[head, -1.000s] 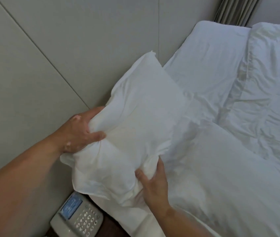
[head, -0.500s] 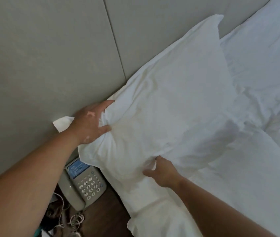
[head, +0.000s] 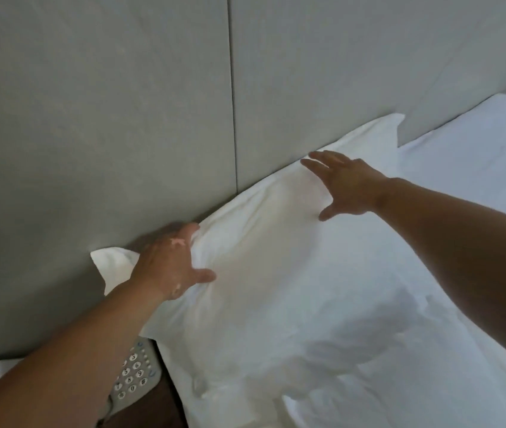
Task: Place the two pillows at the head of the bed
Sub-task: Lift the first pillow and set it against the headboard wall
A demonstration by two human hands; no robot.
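White pillow is lying flat at the head of the bed, its long edge pushed up against the grey headboard panel, spanning between both hands. Left hand is pressing on the pillow's near-left end, fingers tucked round the edge by the panel, thumb spread out on top; looks like it is gripping or pinning that end, cannot tell which for sure. Right hand is spread open, palm down, fingers splayed over the far part of the pillow by the panel, touching or just hovering, hard to tell. A loose corner of the pillowcase is sticking out just left of the left hand. Second pillow seems to be lying below the right forearm, nearer the person, blending into the white bedding, edges unclear. White sheet is showing beyond the right hand. Under the left forearm a keypad phone is sitting on a dark nightstand. Judging progress: first pillow looks placed and getting smoothed; second pillow not yet at the head, so roughly half left.
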